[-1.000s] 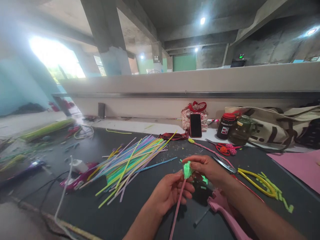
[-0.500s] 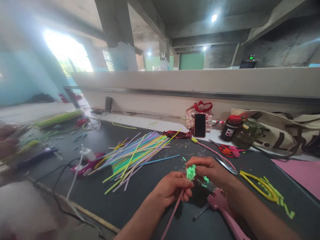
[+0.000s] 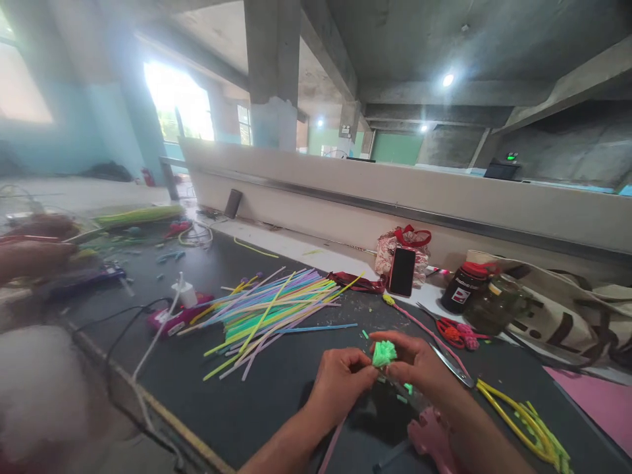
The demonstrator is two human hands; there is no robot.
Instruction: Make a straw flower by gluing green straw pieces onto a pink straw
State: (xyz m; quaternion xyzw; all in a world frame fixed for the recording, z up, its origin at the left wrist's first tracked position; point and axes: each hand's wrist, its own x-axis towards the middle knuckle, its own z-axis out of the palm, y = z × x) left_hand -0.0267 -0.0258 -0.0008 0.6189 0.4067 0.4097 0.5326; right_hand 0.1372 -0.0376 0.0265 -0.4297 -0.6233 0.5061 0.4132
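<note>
A bright green bundle of short pieces (image 3: pixel 384 354) is held between my two hands above the dark table. My right hand (image 3: pixel 407 355) curls round its right side, thumb below and fingers above. The fingers of my left hand (image 3: pixel 345 375) are pinched at its lower left edge. From beneath my left hand a pink stick (image 3: pixel 333 444) runs down toward the bottom of the view. Small green scraps (image 3: pixel 408 388) lie under my hands. A pink glue gun (image 3: pixel 429 434) lies partly behind my right forearm.
Coloured sticks (image 3: pixel 266 322) lie in a pile at centre left. Yellow-handled scissors (image 3: pixel 513 421), a phone (image 3: pixel 401 271), a black bottle (image 3: pixel 461 288) and a pink sheet (image 3: pixel 592 401) are at the right. Another person's hand (image 3: pixel 29 257) is blurred at far left.
The view has tilted and shifted. My left hand has turned so its back shows, and the green bundle now faces differently, with more of its cut ends visible.
</note>
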